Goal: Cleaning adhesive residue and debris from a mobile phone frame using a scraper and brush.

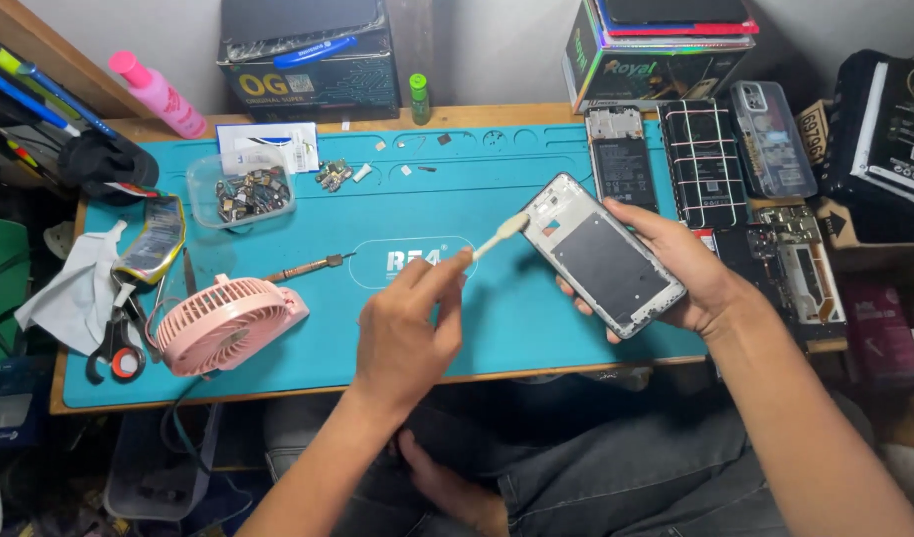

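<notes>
The right hand (690, 268) is wrapped around an opened phone frame (604, 256), with the thumb on top near the far edge and the fingers curled under it. The phone frame is tilted and held up over the teal work mat (457, 328), at about 3 o'clock from the middle of the mat. Its inside faces up, dark in the middle with a pale rim.

The left hand (407, 333) pinches a small cream-coloured brush (498, 237) between thumb and fingers. The brush points toward 2 o'clock, and its tip touches the near top corner of the phone frame.

On the mat at 9 o'clock lies a pink little fan (226, 323), flat on its side. Just beside it, toward 8 o'clock, are scissors (114, 348) with black and red handles, and a white cloth (74, 293). A thin screwdriver (308, 267) lies between the fan and the left hand. At 10 o'clock sits a clear plastic tub (240, 194) full of tiny metal parts. A pink bottle (159, 94) leans at 11 o'clock, and a small green bottle (419, 97) stands at 12 o'clock by a dark box (308, 60).

At 1 to 2 o'clock, more opened phones (700, 164) lie in a row on the table, just past the held one. The person's knees in dark trousers (616, 467) show below the table edge.
</notes>
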